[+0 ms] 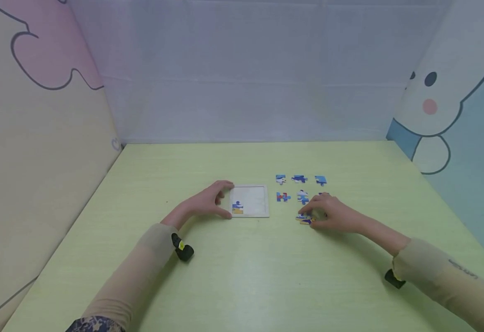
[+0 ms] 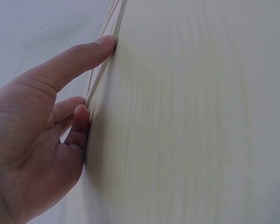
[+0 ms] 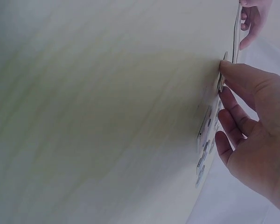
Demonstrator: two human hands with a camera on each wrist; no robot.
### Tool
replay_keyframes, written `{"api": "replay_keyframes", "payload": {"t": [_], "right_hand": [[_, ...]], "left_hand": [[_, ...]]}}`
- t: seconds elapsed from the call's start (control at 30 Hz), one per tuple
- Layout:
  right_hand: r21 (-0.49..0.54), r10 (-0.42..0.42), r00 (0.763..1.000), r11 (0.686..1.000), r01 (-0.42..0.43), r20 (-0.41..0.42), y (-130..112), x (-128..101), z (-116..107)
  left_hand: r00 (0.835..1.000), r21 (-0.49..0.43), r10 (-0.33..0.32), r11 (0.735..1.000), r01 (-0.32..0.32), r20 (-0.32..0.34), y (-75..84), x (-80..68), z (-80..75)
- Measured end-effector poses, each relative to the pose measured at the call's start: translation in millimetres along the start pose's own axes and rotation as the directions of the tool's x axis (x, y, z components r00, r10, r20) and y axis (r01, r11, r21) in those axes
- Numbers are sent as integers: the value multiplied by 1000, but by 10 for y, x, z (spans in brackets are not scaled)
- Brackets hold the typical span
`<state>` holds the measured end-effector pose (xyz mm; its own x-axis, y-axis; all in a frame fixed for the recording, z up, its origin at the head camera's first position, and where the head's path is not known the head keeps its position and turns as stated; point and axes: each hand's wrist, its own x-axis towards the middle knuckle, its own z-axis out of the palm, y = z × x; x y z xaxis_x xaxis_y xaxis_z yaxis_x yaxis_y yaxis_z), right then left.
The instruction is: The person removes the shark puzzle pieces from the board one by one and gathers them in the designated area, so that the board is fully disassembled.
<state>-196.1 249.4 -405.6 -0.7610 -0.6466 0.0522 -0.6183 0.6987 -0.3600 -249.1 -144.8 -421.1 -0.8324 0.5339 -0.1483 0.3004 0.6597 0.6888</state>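
A white square puzzle tray (image 1: pixel 253 199) lies mid-table, with a blue and yellow piece (image 1: pixel 237 207) in its lower left corner. My left hand (image 1: pixel 206 200) grips the tray at its left side, thumb at the near corner and forefinger at the far one. In the left wrist view the thumb (image 2: pixel 95 50) presses against the tray's edge. To the right of the tray, my right hand (image 1: pixel 336 215) pinches a blue and yellow puzzle piece (image 1: pixel 307 222) between thumb and fingers. The right wrist view shows this piece (image 3: pixel 221 80) edge-on, close over the table.
Loose jigsaw pieces lie in rows right of the tray: a far row with a blue-white piece (image 1: pixel 281 179), a dark blue piece (image 1: pixel 299 179) and a light blue one (image 1: pixel 320 180). Nearer are a red-blue piece (image 1: pixel 283 197) and a white-blue piece (image 1: pixel 302 197). Walls border the table (image 1: pixel 242 276).
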Motion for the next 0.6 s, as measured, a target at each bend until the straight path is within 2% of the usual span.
{"api": "replay_keyframes", "payload": {"t": [0.43, 0.6], "right_hand": [[9, 21, 999, 1000, -22, 24, -10, -5, -16], [1, 32, 999, 999, -32, 40, -7, 1, -23]], "left_hand": [[1000, 2, -15, 1000, 15, -1, -38, 23, 14], [1000, -1, -2, 1000, 2, -1, -34, 20, 15]]}}
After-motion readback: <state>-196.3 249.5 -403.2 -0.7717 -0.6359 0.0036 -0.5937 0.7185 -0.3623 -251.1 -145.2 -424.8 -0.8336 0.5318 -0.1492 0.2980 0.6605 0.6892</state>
